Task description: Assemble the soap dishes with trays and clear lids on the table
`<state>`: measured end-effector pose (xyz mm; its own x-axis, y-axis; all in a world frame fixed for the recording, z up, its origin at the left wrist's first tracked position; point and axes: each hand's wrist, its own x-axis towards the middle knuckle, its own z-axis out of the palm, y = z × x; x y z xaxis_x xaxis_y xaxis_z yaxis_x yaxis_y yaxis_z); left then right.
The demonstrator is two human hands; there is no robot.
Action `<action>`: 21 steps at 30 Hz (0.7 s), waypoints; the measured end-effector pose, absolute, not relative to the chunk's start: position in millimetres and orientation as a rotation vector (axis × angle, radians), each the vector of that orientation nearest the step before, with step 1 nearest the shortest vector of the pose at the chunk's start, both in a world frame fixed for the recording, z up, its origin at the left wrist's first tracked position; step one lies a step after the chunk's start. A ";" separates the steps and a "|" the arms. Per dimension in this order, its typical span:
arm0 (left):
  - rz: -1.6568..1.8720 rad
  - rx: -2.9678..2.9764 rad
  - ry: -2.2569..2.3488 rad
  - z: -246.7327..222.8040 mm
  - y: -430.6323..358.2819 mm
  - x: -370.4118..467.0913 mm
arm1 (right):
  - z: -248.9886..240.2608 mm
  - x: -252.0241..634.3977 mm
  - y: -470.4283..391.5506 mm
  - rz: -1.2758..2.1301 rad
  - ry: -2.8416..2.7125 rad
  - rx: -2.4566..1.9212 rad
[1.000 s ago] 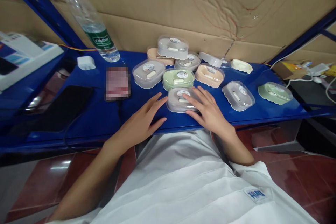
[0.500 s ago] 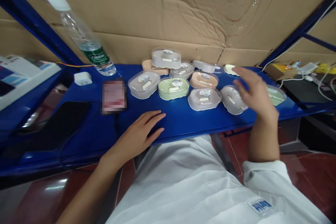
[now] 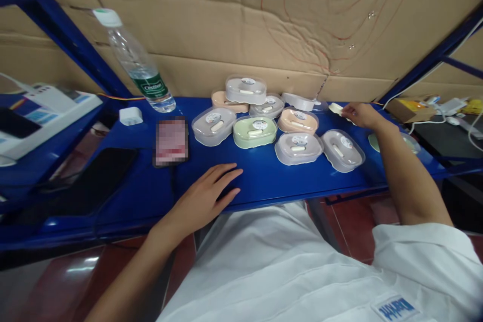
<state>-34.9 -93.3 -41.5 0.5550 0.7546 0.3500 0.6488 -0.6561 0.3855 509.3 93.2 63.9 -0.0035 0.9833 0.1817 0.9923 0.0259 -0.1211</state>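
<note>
My left hand (image 3: pixel 207 193) lies on the blue table (image 3: pixel 260 181) near its front edge, fingers spread, holding nothing. Further back on the right, my right hand (image 3: pixel 360 114) has its fingers closed on the edge of a small cream-coloured piece (image 3: pixel 335 108). Several lidded oval boxes stand between the hands: a green box (image 3: pixel 255 132), a peach box (image 3: pixel 298 121) and grey boxes, one grey box (image 3: pixel 245 89) resting on top of others. A tilted grey box (image 3: pixel 342 150) is nearest my right forearm, which partly covers another green box (image 3: pixel 374 143).
A water bottle (image 3: pixel 149 85), a white adapter (image 3: pixel 130 115) and a phone-like device (image 3: pixel 171 141) with a blurred screen stand on the left. Cardboard (image 3: pixel 211 25) closes off the back. An open carton (image 3: pixel 409 112) and white cables are at the far right.
My right hand has reached back and down from above the boxes, and its fingers have closed on the cream-coloured piece. My left hand keeps its place. The view has shifted slightly.
</note>
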 end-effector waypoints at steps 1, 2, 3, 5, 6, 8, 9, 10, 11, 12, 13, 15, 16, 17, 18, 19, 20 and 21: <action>0.756 2.594 1.185 -39.9 -94.7 -34.2 | 70.8 504.5 84.2 -0.074 -2.083 -2.023; 0.794 2.614 1.187 -38.1 -96.8 -33.3 | 78.4 496.9 72.9 -0.084 -2.084 -1.994; 0.847 2.635 1.185 -35.9 -99.5 -32.0 | 86.0 486.0 59.1 -0.095 -2.089 -1.958; 0.981 2.668 1.151 -31.2 -106.7 -28.5 | 97.5 452.7 23.8 -0.125 -2.154 -1.787; 1.053 2.678 1.118 -28.9 -111.1 -26.2 | 100.1 430.6 3.0 -0.123 -2.222 -1.662; 1.181 2.696 1.028 -24.6 -120.6 -21.0 | 98.5 378.9 -40.9 -0.087 -2.484 -1.173; 1.232 2.708 0.982 -22.6 -125.4 -18.3 | 94.9 351.8 -61.8 -0.077 -2.587 -0.996; 1.269 2.723 0.939 -20.8 -129.7 -15.6 | 90.4 326.0 -80.3 -0.059 -2.674 -0.856; 1.288 2.739 0.898 -19.1 -133.4 -13.1 | 85.9 303.0 -95.4 -0.054 -2.751 -0.696; 1.291 2.753 0.864 -17.8 -136.1 -11.0 | 82.2 284.0 -106.1 -0.077 -2.808 -0.581; 1.284 2.757 0.839 -16.7 -137.6 -9.2 | 80.1 270.1 -111.6 -0.102 -2.851 -0.498; 1.280 2.729 0.826 -15.9 -136.9 -7.5 | 82.5 260.4 -105.8 -0.126 -2.893 -0.413; 1.281 2.700 0.846 -16.2 -134.7 -7.6 | 86.8 264.9 -94.3 -0.103 -2.887 -0.428; 1.286 2.667 0.881 -17.2 -131.5 -8.4 | 92.4 275.5 -77.7 -0.069 -2.856 -0.482; 1.282 2.637 0.922 -18.7 -127.7 -9.8 | 98.2 291.4 -56.8 -0.029 -2.805 -0.568; 1.264 2.618 0.961 -20.6 -123.4 -11.8 | 103.1 311.7 -32.7 -0.002 -2.721 -0.717; 1.229 2.609 0.995 -23.0 -119.1 -14.1 | 106.1 335.0 -7.2 -0.043 -2.617 -0.889; 1.181 2.607 1.024 -25.5 -115.0 -16.5 | 106.5 359.6 18.4 -0.081 -2.518 -1.075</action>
